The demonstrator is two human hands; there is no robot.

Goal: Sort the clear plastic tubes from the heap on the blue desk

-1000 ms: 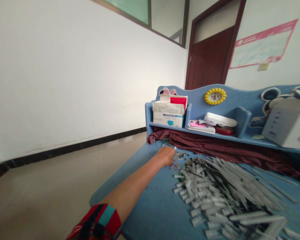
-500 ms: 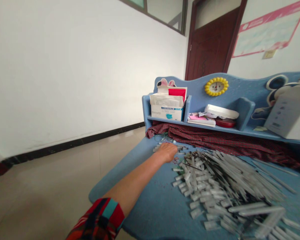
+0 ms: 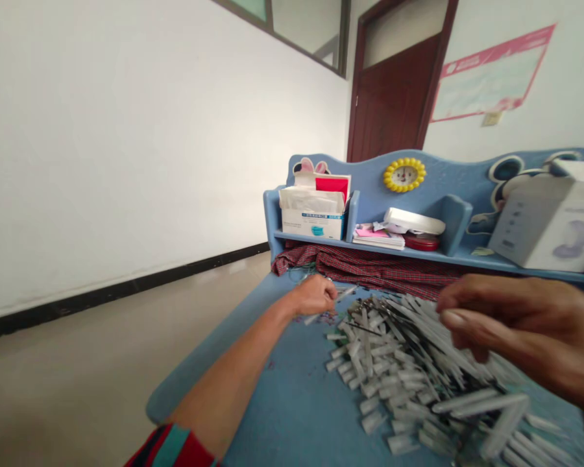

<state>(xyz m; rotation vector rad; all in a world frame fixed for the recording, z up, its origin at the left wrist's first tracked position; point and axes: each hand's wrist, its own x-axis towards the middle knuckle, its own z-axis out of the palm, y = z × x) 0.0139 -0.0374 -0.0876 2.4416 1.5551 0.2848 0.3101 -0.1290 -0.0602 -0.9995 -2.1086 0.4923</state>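
Note:
My left hand (image 3: 316,295) reaches across the blue tabletop (image 3: 287,408), its fingers curled closed. A clear pen piece (image 3: 346,293) shows at its fingertips; whether it is gripped I cannot make out. Below the wrist lies another clear piece (image 3: 311,318). Over the right of the heap hovers my right hand (image 3: 511,324), blurred, thumb and forefinger pressed together; anything between them is hidden. The heap beneath holds many short clear pen caps (image 3: 370,405), long clear tubes (image 3: 428,321) and dark thin sticks, partly covered by my right hand.
A blue shelf unit (image 3: 311,235) backs the table, bearing a mask box (image 3: 311,217), papers (image 3: 379,240), a white case (image 3: 413,220) and a large white box (image 3: 547,224). Checked cloth (image 3: 365,266) is bunched beneath it. A yellow flower clock (image 3: 403,175) hangs above. The floor lies left.
My right hand has come into view from the right, over the heap. My left hand has moved slightly left as the view shifted, and clear pieces beside it lie differently.

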